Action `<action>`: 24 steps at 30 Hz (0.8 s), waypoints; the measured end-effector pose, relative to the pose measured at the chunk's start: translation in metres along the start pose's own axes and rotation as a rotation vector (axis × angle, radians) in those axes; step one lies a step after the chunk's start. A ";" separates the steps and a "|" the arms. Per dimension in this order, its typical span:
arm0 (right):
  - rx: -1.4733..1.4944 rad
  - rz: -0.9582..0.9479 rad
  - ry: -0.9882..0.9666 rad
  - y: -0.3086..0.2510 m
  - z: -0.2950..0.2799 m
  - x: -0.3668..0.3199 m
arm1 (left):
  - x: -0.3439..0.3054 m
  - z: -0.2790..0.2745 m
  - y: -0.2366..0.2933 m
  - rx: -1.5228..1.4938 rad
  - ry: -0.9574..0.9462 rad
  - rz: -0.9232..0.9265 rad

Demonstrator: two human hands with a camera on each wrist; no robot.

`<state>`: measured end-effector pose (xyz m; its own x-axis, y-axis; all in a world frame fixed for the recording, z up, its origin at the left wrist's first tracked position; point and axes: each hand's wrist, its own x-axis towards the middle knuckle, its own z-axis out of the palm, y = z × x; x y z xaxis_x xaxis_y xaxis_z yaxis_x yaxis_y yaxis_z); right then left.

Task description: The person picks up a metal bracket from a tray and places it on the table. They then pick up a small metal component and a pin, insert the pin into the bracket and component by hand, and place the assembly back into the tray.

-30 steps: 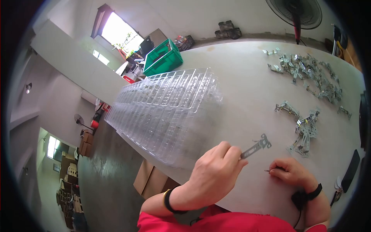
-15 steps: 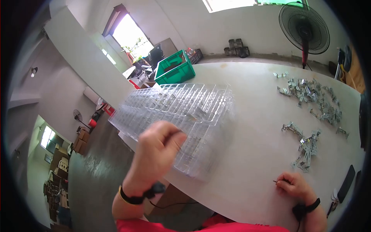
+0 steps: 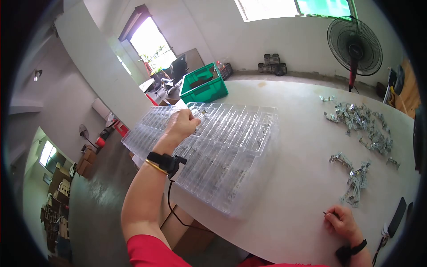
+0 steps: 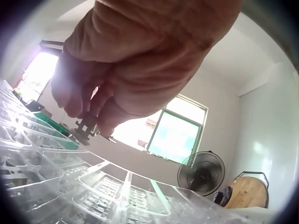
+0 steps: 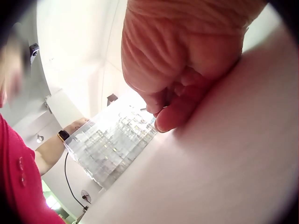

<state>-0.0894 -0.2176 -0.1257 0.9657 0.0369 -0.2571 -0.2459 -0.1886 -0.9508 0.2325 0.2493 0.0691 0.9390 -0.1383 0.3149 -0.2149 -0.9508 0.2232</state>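
Head view showed the left hand (image 3: 181, 123) had carried the metal bracket (image 4: 87, 130) from the table (image 3: 293, 178) out over the clear tray (image 3: 249, 133), grip clamped on it above a slot; right hand (image 3: 342, 224) stayed pinching a small pin (image 3: 326, 213)

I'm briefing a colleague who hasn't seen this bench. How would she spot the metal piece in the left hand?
Start at the white table and find the stack of clear plastic trays on its left. At the trays' far corner, by the green crate, the left hand pinches a small metal bracket. Unlike the brackets heaped loose at the table's right, it is held in fingers.
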 end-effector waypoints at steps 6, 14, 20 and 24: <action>0.061 0.033 0.023 0.002 0.000 0.001 | 0.022 0.025 -0.005 0.102 -0.059 -0.040; 0.054 0.038 0.025 0.000 0.002 -0.002 | 0.031 0.038 -0.011 0.107 -0.106 -0.049; -0.006 0.051 -0.010 -0.009 0.000 -0.003 | 0.032 0.041 0.000 0.127 -0.167 -0.100; 0.036 0.046 -0.021 -0.007 -0.002 -0.002 | 0.033 0.050 -0.002 0.178 -0.126 -0.076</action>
<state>-0.0897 -0.2186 -0.1179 0.9516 0.0493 -0.3035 -0.2928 -0.1557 -0.9434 0.2777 0.2325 0.0327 0.9793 -0.0870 0.1829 -0.1017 -0.9922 0.0721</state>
